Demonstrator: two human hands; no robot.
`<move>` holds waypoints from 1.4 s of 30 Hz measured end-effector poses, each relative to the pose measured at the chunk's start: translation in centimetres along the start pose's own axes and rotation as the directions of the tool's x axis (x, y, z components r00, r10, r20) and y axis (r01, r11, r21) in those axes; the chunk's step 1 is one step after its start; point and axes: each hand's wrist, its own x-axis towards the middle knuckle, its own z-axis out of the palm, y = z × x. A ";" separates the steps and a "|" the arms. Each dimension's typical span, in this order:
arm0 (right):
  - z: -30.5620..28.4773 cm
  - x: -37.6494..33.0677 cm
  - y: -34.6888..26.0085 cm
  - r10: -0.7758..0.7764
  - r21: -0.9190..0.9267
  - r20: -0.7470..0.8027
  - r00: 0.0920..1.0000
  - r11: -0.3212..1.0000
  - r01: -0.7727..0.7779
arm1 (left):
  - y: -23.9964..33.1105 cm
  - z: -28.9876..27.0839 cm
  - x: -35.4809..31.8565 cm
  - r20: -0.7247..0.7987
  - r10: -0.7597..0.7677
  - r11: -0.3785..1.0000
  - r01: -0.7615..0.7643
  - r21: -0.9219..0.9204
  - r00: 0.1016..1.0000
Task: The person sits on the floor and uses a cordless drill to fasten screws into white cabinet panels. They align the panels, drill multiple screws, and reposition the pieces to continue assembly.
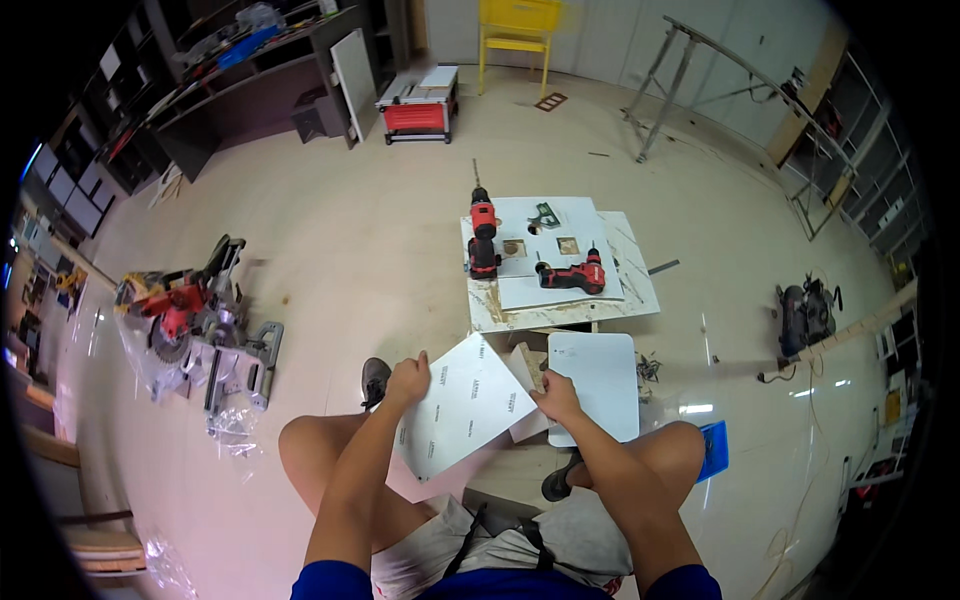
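1. Low bench, marble-patterned top, bearing a white panel with two brownish square patches.
2. Red-and-black cordless drill and small green tool, on the panel.
3. Long-bitted drill, at the bench's left side.
4. Glossy pale floor, carrying a miter saw, left.

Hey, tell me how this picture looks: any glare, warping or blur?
Head view: the wall bows along its foot, and the picture's edges go black; head view: small bright glare streaks on the floor, toward the right; head view: a blurry smear beside the yellow stand, while the sheet looks fairly sharp.
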 end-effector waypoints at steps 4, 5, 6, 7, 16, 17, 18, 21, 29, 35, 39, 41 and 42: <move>0.9 2.1 -1.9 0.054 -0.033 0.008 0.999 0.998 -0.054 | -3.0 0.6 -0.2 -0.088 -0.053 0.997 0.048 -0.056 0.995; 0.8 2.5 -2.4 0.084 -0.064 0.014 0.996 0.995 -0.083 | -3.4 0.7 -0.4 -0.097 -0.072 0.996 0.068 -0.050 0.993; 0.9 2.8 -2.9 0.115 -0.094 0.020 0.993 0.989 -0.113 | -4.1 0.9 -0.5 -0.112 -0.091 0.995 0.085 -0.054 0.990; 1.0 3.3 -3.4 0.109 -0.130 0.040 0.993 0.986 -0.103 | -4.8 1.0 -0.4 -0.128 -0.103 0.994 0.096 -0.060 0.986; 3.1 4.8 -3.2 0.016 -0.282 0.189 0.982 0.959 0.039 | -7.4 2.7 -1.5 -0.121 -0.306 0.940 0.281 -0.192 0.944; 3.5 4.7 -3.4 -0.006 -0.264 0.202 0.979 0.963 0.060 | -8.0 2.7 -1.4 -0.127 -0.321 0.937 0.295 -0.185 0.939; 3.8 4.5 -2.8 -0.017 -0.255 0.214 0.977 0.964 0.072 | -7.7 3.1 -1.5 -0.121 -0.328 0.935 0.303 -0.184 0.937; 4.2 3.6 -1.2 -0.050 -0.218 0.196 0.979 0.972 0.093 | -6.8 4.3 -2.3 -0.132 -0.337 0.935 0.315 -0.162 0.932; 5.0 4.2 -0.1 -0.028 -0.159 0.270 0.963 0.985 0.074 | -6.4 6.6 -2.4 -0.141 -0.358 0.930 0.339 -0.145 0.923; 4.5 3.0 1.8 0.013 -0.190 0.213 0.977 0.981 0.028 | -6.6 7.5 -2.3 -0.131 -0.347 0.937 0.335 -0.104 0.929; 5.2 2.7 3.3 0.053 -0.096 0.214 0.975 0.995 -0.033 | -6.6 7.2 -2.1 -0.125 -0.338 0.941 0.332 -0.069 0.933; 5.8 2.4 6.3 0.055 -0.013 0.161 0.985 0.998 -0.054 | -4.8 8.0 -2.6 -0.086 -0.320 0.947 0.315 -0.069 0.944; 6.2 1.9 8.1 0.043 0.027 0.109 0.993 0.999 -0.047 | -3.8 8.4 -2.9 -0.070 -0.311 0.949 0.305 -0.075 0.948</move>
